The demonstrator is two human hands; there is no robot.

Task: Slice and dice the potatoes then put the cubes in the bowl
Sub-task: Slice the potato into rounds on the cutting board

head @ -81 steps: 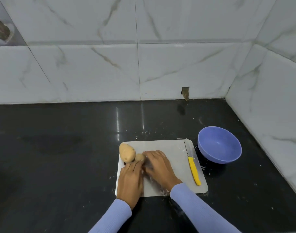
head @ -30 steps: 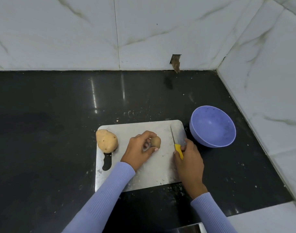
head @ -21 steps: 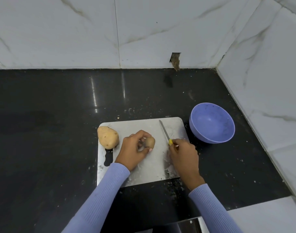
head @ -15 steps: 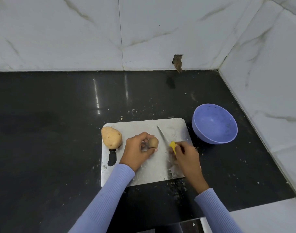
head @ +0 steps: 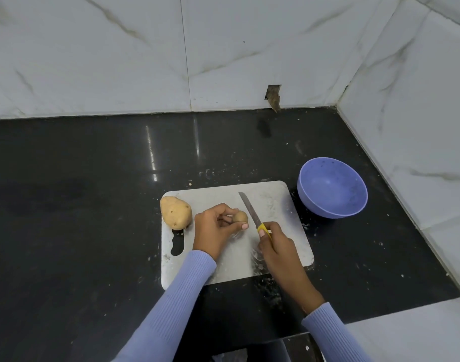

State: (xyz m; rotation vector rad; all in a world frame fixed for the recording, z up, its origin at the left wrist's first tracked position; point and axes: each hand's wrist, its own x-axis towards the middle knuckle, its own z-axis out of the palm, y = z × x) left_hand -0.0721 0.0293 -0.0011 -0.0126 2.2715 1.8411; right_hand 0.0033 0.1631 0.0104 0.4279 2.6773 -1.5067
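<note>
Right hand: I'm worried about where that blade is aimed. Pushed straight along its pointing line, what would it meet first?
Probably nothing but bare cutting board: the right hand aims the knife up-left, apparently just past the small potato.

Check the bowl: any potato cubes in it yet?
No, the bowl shows only its bare blue inside, and both the small potato and the big potato sit whole on the cutting board.

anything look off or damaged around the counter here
Yes: the white marble-look wall tile has a broken brown hole at its bottom edge above the black stone counter. Pale crumbs lie scattered around the grey cutting board.
</note>
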